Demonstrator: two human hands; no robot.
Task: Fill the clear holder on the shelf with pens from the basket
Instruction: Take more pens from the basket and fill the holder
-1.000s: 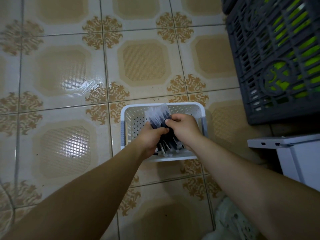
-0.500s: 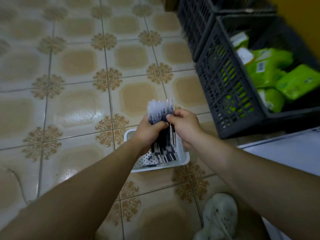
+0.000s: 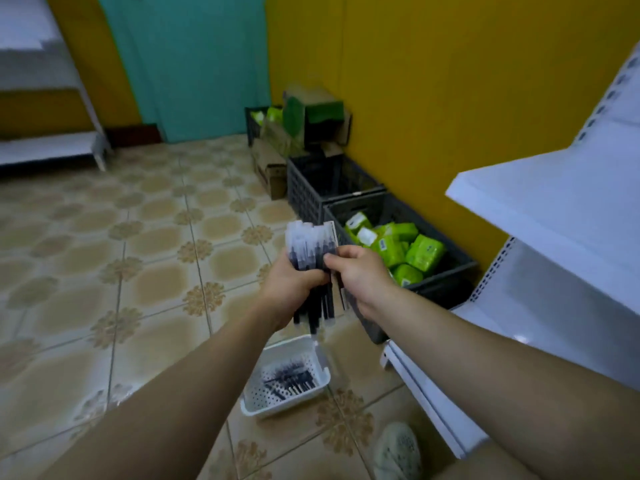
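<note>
Now both hands up at chest height: left hand wrapped round a thick bundle of black pens, right hand pinching the bundle's side. White perforated basket on tiled floor below, few pens left inside. Dark crate of green packets just behind; white shelf right. Clear holder not seen. Versus 0.5 s ago: bundle lifted clear of basket, view raised.

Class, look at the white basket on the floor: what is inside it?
Inside the white basket, dark pens lie on its perforated floor. The left forearm hides the basket's near-left part, so anything there can't be seen.
</note>
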